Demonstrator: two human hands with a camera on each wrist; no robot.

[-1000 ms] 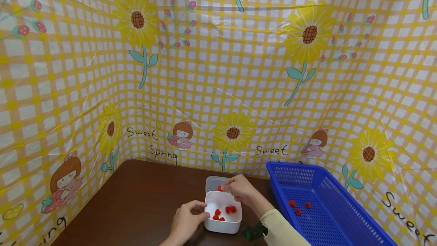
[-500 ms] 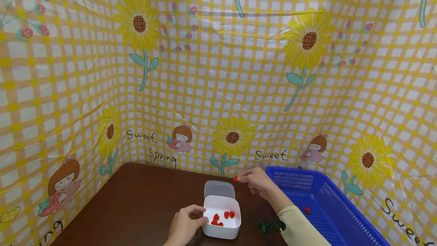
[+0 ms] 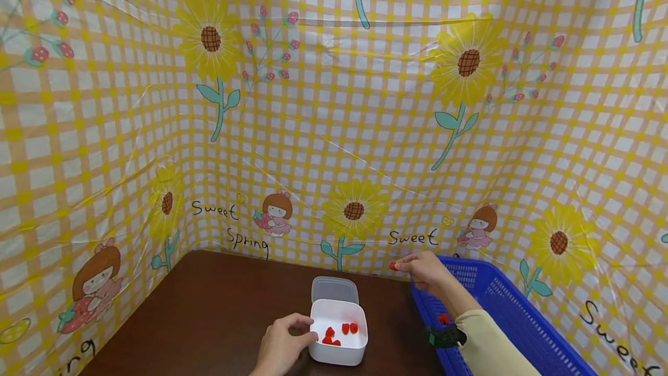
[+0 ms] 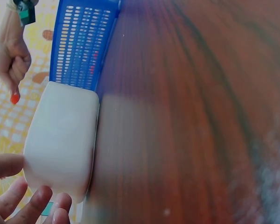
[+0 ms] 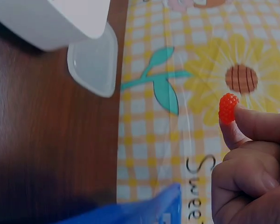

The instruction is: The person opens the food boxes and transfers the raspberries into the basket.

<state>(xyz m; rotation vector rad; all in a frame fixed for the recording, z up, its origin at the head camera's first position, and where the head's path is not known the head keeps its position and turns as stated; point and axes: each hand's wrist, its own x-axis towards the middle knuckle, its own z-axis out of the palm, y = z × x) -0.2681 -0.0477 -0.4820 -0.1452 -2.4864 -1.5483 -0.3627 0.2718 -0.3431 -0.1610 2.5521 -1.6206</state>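
Observation:
My right hand [image 3: 425, 268] pinches a red raspberry [image 5: 228, 108] between thumb and a fingertip; the other fingers are folded in. It is raised over the left rim of the blue basket. A small white square box [image 3: 338, 355] stands in front of me with several red raspberries [image 3: 354, 328] inside. At the box's left side my left hand [image 3: 282, 343] holds the wall, its thumb and a finger at the rim. The left wrist view shows the white box [image 4: 65, 135] side-on, hiding its contents.
A translucent lid [image 3: 335, 290] lies just behind the box. The blue perforated basket [image 3: 514, 297] stands on the right, with a red raspberry [image 3: 443, 318] showing beside the right wrist. The brown table [image 3: 219, 306] meets a checked, flowered cloth [image 3: 308, 149].
My right hand has moved right with the raspberry, from over the lid to the basket's rim. The left hand stays at the box.

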